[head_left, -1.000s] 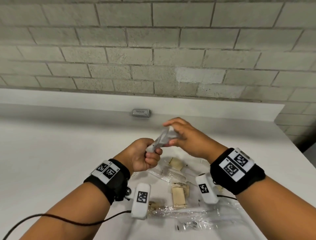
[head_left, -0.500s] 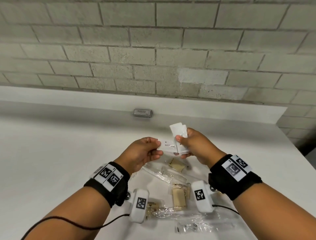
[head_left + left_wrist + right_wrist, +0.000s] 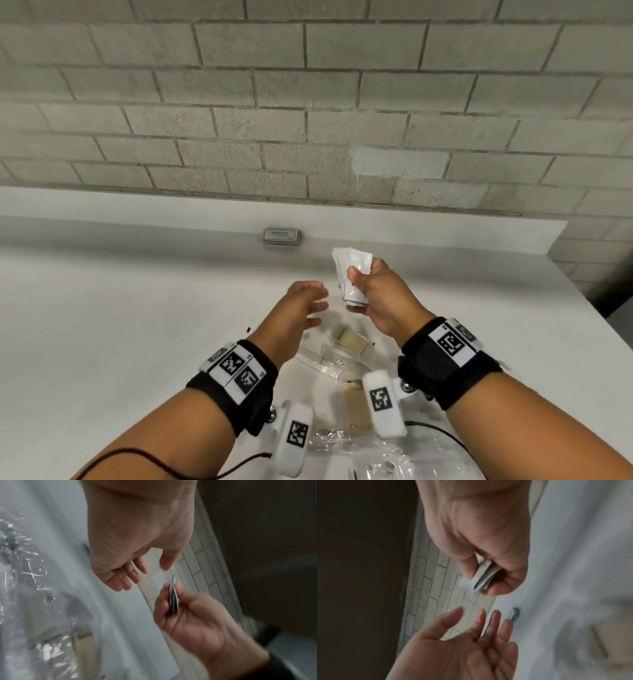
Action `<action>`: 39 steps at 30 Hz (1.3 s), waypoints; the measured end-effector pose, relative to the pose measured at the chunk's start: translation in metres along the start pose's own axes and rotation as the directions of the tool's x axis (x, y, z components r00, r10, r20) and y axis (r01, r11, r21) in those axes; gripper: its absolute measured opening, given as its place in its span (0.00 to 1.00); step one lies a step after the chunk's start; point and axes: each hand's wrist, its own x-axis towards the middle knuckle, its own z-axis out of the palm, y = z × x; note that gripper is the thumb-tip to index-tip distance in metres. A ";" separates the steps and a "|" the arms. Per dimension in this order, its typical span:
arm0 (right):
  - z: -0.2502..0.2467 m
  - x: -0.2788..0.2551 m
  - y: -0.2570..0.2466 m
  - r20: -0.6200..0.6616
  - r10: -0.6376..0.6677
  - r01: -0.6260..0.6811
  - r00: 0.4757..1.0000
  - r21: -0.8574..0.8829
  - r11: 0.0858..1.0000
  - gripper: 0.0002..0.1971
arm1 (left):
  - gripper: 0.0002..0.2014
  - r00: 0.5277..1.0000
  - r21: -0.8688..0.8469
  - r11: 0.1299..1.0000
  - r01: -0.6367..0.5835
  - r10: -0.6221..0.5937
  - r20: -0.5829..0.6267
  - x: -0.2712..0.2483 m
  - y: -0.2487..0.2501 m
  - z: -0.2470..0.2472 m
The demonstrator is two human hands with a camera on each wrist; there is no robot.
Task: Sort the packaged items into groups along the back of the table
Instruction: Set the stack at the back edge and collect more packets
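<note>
Above the white worktop [image 3: 102, 325] our right hand [image 3: 380, 298] pinched a small stack of white sachets [image 3: 352, 274] upright, presumably for carrying back beside the grey packets [image 3: 282, 236] by the wall, while our left hand [image 3: 301, 305] hung slack-fingered and empty over the clear-wrapped items [image 3: 349, 346].

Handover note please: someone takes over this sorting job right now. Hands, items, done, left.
Right hand pinches a small stack of white sachets, raised above the table.
Left hand is open and holds nothing.
Done: one grey packet stack sits at the back edge by the wall.
Left: place the white sachets as their own group at the back, probably beside the grey ones. Then sort the near pile: tan bars and clear-wrapped items lie unsorted between the wrists.
</note>
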 end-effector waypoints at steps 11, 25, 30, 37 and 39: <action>0.018 -0.023 -0.014 0.258 -0.127 0.258 0.958 -0.572 0.778 0.27 | 0.12 0.998 -0.400 0.915 0.040 -0.056 -0.029 -0.001 0.019 0.022; 0.000 -0.018 -0.017 0.627 -0.074 0.626 0.776 -0.750 0.214 0.57 | 0.11 0.966 -0.075 0.970 0.233 -0.222 0.130 -0.011 0.015 0.029; -0.005 -0.006 -0.014 0.427 -0.102 0.365 0.899 -0.598 0.713 0.48 | 0.08 0.996 -0.383 0.920 0.085 -0.078 0.035 0.002 0.017 0.032; 0.007 0.010 0.008 0.358 0.267 -0.287 0.895 0.004 0.958 0.06 | 0.11 0.982 -0.065 0.983 -0.171 0.166 -0.086 0.028 0.008 0.033; 0.010 0.017 0.010 0.333 0.287 -0.303 0.898 -0.005 0.953 0.09 | 0.08 0.982 -0.004 0.986 -0.166 0.165 -0.090 0.036 -0.002 0.027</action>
